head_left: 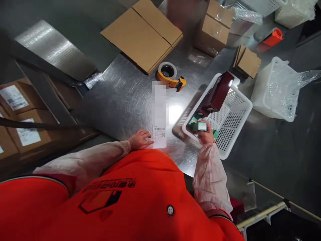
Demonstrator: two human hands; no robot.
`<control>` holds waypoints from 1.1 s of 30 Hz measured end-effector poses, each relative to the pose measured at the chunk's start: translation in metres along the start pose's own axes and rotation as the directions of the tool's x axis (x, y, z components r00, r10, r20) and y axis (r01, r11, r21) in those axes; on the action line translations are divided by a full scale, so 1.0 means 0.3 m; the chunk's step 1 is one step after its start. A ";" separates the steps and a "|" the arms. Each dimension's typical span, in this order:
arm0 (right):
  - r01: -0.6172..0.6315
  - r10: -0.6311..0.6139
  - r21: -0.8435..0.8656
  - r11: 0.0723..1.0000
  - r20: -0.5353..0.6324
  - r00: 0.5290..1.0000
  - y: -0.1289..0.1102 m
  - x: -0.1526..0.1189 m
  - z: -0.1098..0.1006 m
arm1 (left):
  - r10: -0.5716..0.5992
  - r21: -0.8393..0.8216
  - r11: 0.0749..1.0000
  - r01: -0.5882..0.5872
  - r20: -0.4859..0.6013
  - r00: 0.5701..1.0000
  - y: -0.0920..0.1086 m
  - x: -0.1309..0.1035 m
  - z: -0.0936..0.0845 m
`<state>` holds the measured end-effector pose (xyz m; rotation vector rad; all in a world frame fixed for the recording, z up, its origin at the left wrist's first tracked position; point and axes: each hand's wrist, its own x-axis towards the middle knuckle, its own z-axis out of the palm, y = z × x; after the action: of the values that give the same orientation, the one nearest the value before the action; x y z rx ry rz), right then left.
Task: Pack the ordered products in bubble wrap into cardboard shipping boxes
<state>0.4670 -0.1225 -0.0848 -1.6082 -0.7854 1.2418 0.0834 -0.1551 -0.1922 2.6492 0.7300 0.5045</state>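
A long white printed slip (159, 137) lies on the metal table, its upper part blurred out. My left hand (140, 140) rests at the slip's lower left edge, fingers stretched out and loosely apart. Over the near left end of a white perforated basket (247, 108), my right hand (207, 134) grips a small green and white box (199, 126). More green packaging (215, 134) shows beside and below that hand, partly covered. A long dark maroon box (217, 92) leans inside the basket along its left side.
An orange tape dispenser (173, 80) lies beyond the slip. Flat cardboard (142, 33) is stacked at the table's far edge. Taped cartons (214, 28) stand further back. A white basket (276, 90) with bubble wrap is on the right; labelled cartons (27, 130) fill the left.
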 end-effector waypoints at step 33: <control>-0.013 0.010 -0.063 0.998 -0.046 0.999 0.024 0.012 0.002 | 0.037 0.019 0.999 -0.037 0.035 0.999 -0.030 -0.008 0.021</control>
<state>0.4669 -0.1218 -0.0928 -1.6878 -0.7948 1.1948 0.0804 -0.1505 -0.2021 2.6870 0.6801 0.4628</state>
